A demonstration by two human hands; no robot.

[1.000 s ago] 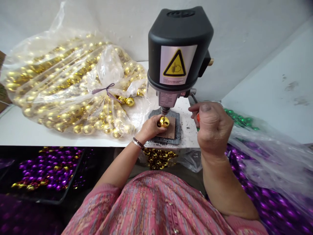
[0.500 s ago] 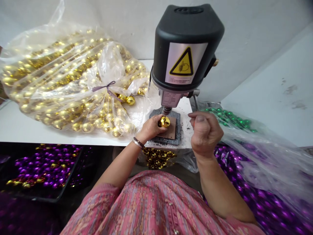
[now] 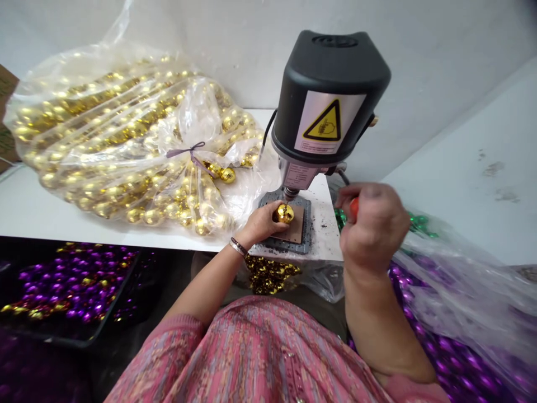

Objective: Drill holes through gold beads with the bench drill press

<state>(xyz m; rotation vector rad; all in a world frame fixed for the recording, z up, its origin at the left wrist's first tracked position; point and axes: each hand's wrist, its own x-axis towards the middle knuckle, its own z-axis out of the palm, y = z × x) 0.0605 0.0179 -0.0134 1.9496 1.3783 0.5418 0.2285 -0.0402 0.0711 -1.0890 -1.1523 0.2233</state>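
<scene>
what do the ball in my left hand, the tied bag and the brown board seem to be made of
Ball: probably plastic, mirror-bright gold, judging by its highlights; metal or glass is possible. Bag: clear, glossy plastic film, creased and see-through. Board: perhaps wood or fibreboard, going by its plain matt brown face.

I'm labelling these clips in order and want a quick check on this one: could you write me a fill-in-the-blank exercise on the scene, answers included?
1. The left hand holds a shiny ____ ball beneath the drill press.
2. The right hand is closed around a bright ____ knob.
3. The bracelet is on the ____ wrist.
4. Most balls in the black tray are ____.

Missing words: gold; orange; left; purple.
</scene>
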